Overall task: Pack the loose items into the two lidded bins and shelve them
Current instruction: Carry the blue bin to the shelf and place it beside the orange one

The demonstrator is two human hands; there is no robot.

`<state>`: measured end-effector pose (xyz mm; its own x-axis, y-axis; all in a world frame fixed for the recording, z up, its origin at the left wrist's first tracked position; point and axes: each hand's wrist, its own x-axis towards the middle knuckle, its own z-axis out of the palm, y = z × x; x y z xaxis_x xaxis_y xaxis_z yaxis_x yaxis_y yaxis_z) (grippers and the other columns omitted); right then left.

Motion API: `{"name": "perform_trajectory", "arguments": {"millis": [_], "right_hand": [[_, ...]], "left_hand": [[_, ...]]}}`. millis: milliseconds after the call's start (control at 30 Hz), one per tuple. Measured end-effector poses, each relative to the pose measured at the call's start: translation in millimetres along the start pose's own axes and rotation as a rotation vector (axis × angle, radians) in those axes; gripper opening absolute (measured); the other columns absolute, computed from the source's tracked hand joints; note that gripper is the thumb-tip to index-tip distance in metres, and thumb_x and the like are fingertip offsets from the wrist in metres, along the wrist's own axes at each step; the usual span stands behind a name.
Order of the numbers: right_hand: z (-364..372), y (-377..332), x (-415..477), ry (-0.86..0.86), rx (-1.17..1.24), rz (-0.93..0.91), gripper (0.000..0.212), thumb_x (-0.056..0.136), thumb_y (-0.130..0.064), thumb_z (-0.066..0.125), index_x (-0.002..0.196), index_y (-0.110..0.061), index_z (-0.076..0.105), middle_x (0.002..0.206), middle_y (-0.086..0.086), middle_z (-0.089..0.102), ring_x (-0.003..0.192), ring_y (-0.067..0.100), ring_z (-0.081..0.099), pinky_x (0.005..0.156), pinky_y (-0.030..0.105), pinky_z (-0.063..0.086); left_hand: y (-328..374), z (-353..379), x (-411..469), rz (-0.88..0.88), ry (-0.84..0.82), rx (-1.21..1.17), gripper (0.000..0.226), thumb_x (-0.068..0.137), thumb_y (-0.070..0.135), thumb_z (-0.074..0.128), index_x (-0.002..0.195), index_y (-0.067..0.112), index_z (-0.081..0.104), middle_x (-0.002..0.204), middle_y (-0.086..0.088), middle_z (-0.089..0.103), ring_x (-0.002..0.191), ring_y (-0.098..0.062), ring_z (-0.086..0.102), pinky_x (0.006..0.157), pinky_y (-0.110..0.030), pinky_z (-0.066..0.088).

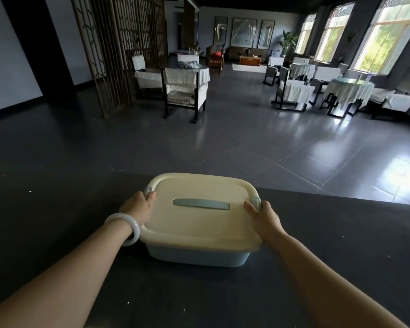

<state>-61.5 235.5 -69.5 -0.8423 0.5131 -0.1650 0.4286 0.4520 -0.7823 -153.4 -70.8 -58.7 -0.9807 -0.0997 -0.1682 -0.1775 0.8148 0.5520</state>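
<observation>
bin contents: hidden under lid | distant tabletop items: blurred

Both bare arms are stretched fwd; L hand is curled over the left edge of the bin; R hand is clamped on its right edge, thumb laid on top; bangle worn on L wrist.

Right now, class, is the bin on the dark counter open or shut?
Shut. The cream lid sits flat over the blue bin, covering its whole rim. The left hand and right hand grip the lid's ends.
</observation>
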Motion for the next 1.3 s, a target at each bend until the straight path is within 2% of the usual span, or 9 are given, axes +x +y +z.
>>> {"name": "perform_trajectory", "arguments": {"millis": [133,300,533,667,767,933,1133,1233,1300], "right_hand": [[-14.6,21.8,-31.4,0.029,0.030,0.009,0.041,0.090,-0.051,0.056,0.108,-0.015,0.049,0.093,0.002,0.059,0.082,0.021,0.057,0.069,0.032,0.041],[-52.3,68.3,-89.5,0.100,0.094,0.044,0.033,0.087,-0.051,0.060,0.096,-0.020,0.052,0.086,-0.004,0.060,0.075,0.011,0.057,0.057,0.029,0.041],[-117.6,135.1,-172.0,0.197,0.152,0.112,0.030,0.085,-0.051,0.061,0.098,-0.025,0.054,0.088,-0.006,0.062,0.078,0.010,0.059,0.057,0.027,0.042],[-154.3,177.3,-220.2,0.242,0.159,0.134,0.027,0.085,-0.051,0.061,0.096,-0.027,0.055,0.086,-0.009,0.064,0.077,0.007,0.059,0.055,0.025,0.041],[-186.5,212.3,-257.8,0.291,0.211,0.160,0.026,0.084,-0.050,0.062,0.094,-0.027,0.057,0.086,-0.008,0.065,0.077,0.008,0.060,0.056,0.026,0.041],[-255.6,276.1,-321.1,0.382,0.278,0.214,0.023,0.083,-0.048,0.064,0.092,-0.027,0.058,0.086,-0.007,0.066,0.078,0.010,0.062,0.057,0.027,0.043],[-363.5,373.3,-401.9,0.554,0.329,0.303,0.023,0.083,-0.044,0.067,0.094,-0.025,0.061,0.087,-0.005,0.067,0.081,0.013,0.063,0.066,0.030,0.049],[-415.6,421.7,-446.2,0.643,0.347,0.329,0.021,0.084,-0.041,0.069,0.090,-0.022,0.062,0.086,-0.001,0.068,0.077,0.014,0.064,0.065,0.030,0.050],[-447.7,452.1,-477.1,0.704,0.364,0.359,0.020,0.084,-0.039,0.070,0.088,-0.022,0.063,0.084,0.000,0.069,0.076,0.014,0.064,0.064,0.031,0.052]], "left_hand": [[-2.9,6.9,-35.8,0.006,-0.014,0.020,0.056,0.100,0.055,0.026,0.115,0.007,0.050,0.086,-0.007,0.055,0.071,-0.020,0.053,0.060,-0.033,0.036],[4.9,27.7,-96.2,0.061,-0.041,0.016,0.053,0.100,0.054,0.026,0.113,0.008,0.049,0.083,-0.004,0.051,0.070,-0.019,0.049,0.067,-0.035,0.036],[29.6,63.7,-188.2,0.183,-0.097,0.042,0.050,0.101,0.051,0.027,0.110,0.008,0.050,0.103,-0.015,0.059,0.084,-0.027,0.052,0.075,-0.036,0.038],[38.6,85.3,-247.7,0.237,-0.120,0.023,0.046,0.101,0.049,0.029,0.103,0.007,0.050,0.118,-0.024,0.059,0.109,-0.039,0.056,0.080,-0.037,0.037],[54.9,104.6,-294.9,0.271,-0.148,0.044,0.042,0.100,0.049,0.029,0.098,0.011,0.046,0.115,-0.022,0.060,0.106,-0.038,0.056,0.075,-0.035,0.035],[97.7,148.0,-379.2,0.354,-0.186,0.072,0.044,0.101,0.048,0.029,0.102,0.008,0.048,0.115,-0.022,0.059,0.099,-0.035,0.055,0.076,-0.035,0.035],[179.6,221.9,-494.0,0.515,-0.286,0.112,0.048,0.101,0.048,0.031,0.109,0.005,0.051,0.117,-0.020,0.059,0.106,-0.037,0.056,0.076,-0.035,0.037],[221.5,261.6,-552.0,0.622,-0.344,0.144,0.051,0.101,0.049,0.030,0.112,0.003,0.051,0.120,-0.021,0.059,0.110,-0.037,0.056,0.083,-0.037,0.041],[247.4,287.5,-590.2,0.694,-0.398,0.140,0.050,0.101,0.049,0.031,0.109,0.004,0.051,0.118,-0.021,0.060,0.108,-0.037,0.056,0.080,-0.036,0.041]]}}
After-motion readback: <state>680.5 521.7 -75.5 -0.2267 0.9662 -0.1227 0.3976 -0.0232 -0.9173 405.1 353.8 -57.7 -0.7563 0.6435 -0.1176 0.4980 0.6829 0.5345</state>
